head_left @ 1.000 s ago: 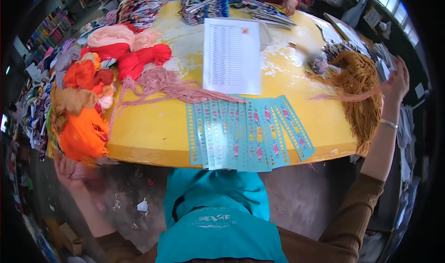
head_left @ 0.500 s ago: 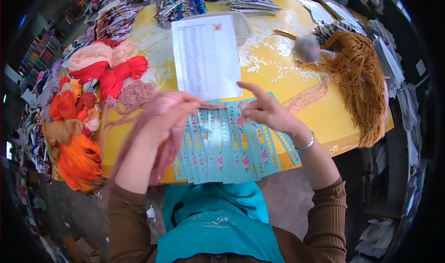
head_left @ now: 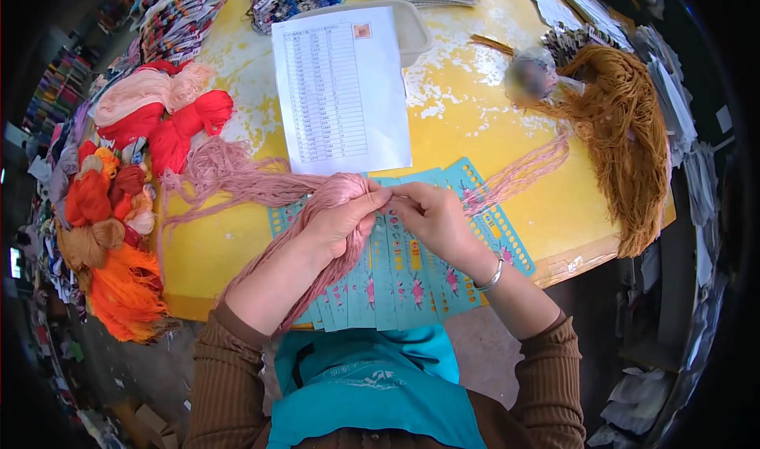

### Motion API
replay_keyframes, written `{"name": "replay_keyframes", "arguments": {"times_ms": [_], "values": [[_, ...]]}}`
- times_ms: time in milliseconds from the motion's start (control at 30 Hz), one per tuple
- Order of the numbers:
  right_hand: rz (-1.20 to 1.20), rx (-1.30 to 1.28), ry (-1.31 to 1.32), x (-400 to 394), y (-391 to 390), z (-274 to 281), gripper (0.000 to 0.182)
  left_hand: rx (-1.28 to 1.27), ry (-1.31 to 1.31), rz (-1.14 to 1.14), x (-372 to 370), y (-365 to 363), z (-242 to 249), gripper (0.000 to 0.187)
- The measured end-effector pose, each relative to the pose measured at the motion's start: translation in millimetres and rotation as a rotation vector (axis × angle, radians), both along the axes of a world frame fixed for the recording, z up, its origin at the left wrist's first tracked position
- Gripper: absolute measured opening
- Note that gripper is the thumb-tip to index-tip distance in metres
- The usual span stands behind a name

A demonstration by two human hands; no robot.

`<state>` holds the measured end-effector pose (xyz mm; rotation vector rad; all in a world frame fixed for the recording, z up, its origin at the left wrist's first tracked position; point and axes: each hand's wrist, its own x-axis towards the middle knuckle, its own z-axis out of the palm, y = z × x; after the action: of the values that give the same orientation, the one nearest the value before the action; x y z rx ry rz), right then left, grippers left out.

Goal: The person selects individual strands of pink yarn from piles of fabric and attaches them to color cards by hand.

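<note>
A thick hank of dusty-pink thread (head_left: pixel 342 193) lies over my left hand (head_left: pixel 348 221), whose fingers are wrapped round it. Its strands hang down along my left forearm. My right hand (head_left: pixel 431 215) meets the left at the fingertips, pinched on pink strands at the hank's right end. Under both hands several turquoise cards (head_left: pixel 384 291) with round holes and flower prints are fanned out at the table's front edge. More pink thread (head_left: pixel 229 172) stretches to the left, and a thin pink bundle (head_left: pixel 526 172) crosses the cards' right side.
A printed list (head_left: pixel 340 93) lies on the yellow table (head_left: pixel 451 124), partly over a pale tray (head_left: pixel 416 33). Red and peach yarn (head_left: pixel 170 124) and orange yarn (head_left: pixel 127 279) are at left. Brown thread (head_left: pixel 621 132) is piled at right. Blue-white skeins (head_left: pixel 293 1) sit at the back.
Both hands have come together over the cards, and my right fingers, spread before, are now pinched on the strands. The pink hank now drapes over my left hand. The view has shifted slightly.
</note>
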<state>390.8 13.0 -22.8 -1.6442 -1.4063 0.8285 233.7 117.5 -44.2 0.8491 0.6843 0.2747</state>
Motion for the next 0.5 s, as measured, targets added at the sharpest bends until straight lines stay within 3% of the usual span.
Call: {"name": "replay_keyframes", "arguments": {"times_ms": [67, 100, 200, 267, 433, 500], "values": [[-0.126, 0.338, -0.064, -0.1, 6.3, -23.8, 0.012, 0.042, 0.061, 0.049, 1.9, -0.4, -3.6, 0.018], [-0.124, 0.335, -0.063, 2.6, 8.7, -27.9, 0.012, 0.038, 0.062, 0.051, 2.8, -0.7, -3.6, 0.018], [-0.308, -0.066, 0.098, 21.7, 23.1, -26.9, 0.014, 0.004, 0.089, 0.091, 4.4, -3.2, 2.8, 0.025], [-0.306, -0.074, 0.125, 27.7, 25.9, -38.3, 0.014, -0.183, 0.129, 0.143, 5.1, -4.0, 7.7, 0.031], [-0.273, -0.078, 0.079, 21.8, 26.1, -43.6, 0.013, -0.277, 0.094, 0.161, 10.3, -7.2, 12.9, 0.038], [-0.320, -0.098, 0.208, 20.5, 24.5, -39.1, 0.013, -0.283, 0.097, 0.157, 12.1, -7.0, 11.3, 0.041]]}}
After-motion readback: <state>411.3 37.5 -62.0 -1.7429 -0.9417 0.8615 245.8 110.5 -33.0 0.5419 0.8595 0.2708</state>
